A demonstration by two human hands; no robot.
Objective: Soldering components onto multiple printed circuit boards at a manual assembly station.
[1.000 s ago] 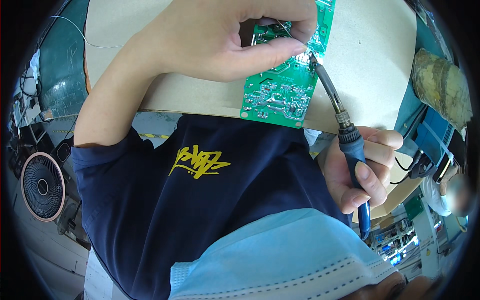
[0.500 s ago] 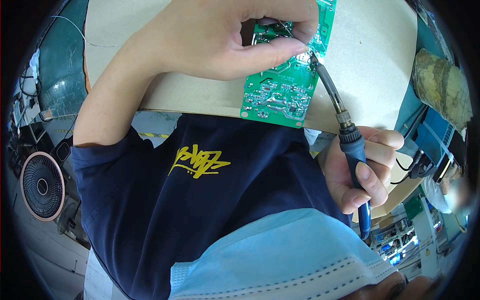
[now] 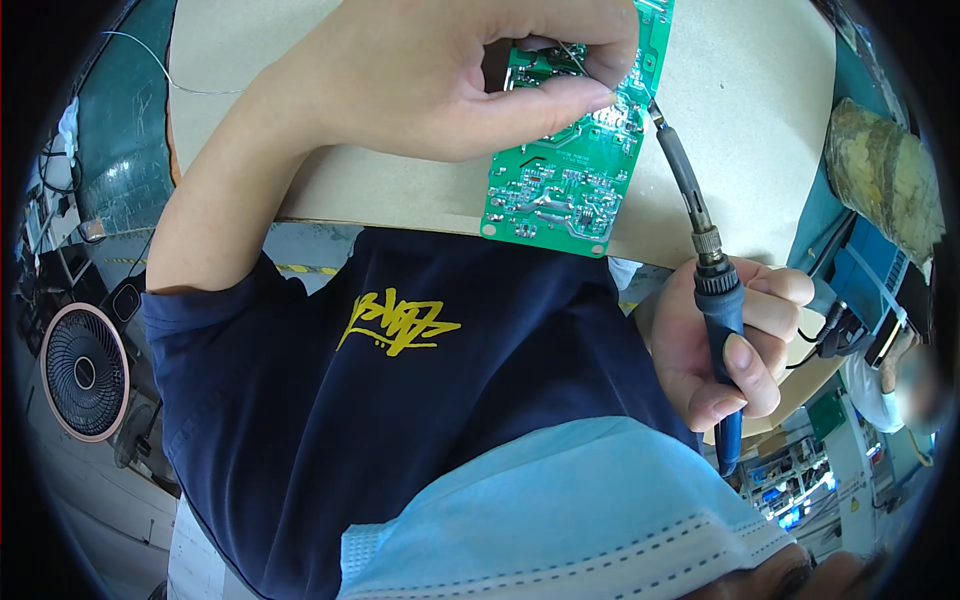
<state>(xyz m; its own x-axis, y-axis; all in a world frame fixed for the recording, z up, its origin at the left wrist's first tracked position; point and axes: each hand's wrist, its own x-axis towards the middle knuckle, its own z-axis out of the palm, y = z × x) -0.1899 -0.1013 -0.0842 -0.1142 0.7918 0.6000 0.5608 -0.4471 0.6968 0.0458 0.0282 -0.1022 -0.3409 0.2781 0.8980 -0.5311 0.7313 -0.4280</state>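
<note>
A green circuit board (image 3: 560, 185) lies on the tan board with its soldered side up, its near end at the tabletop's front edge. Over its far half my left hand (image 3: 430, 90) is closed, thumb and forefinger pinching a thin solder wire (image 3: 572, 56). The fingers hide part of the board. In my right hand (image 3: 760, 330) is a blue-handled soldering iron (image 3: 682, 172), gripped around the handle. Its tip is at the circuit board's right edge, right of my left fingertips. Whether the tip touches the board I cannot tell.
Beneath the work is a tan board (image 3: 740, 130). A silvery wire (image 3: 165, 72) curves over its left side. A yellowish wrapped bundle (image 3: 880, 170) and a blue box (image 3: 865, 285) are on the right. At the lower left stands a round fan (image 3: 86, 372); another person (image 3: 880, 395) is at far right.
The soldering iron has shifted right, its tip moving off the bright solder area to the circuit board's right edge. My left hand and the circuit board have stayed in place.
</note>
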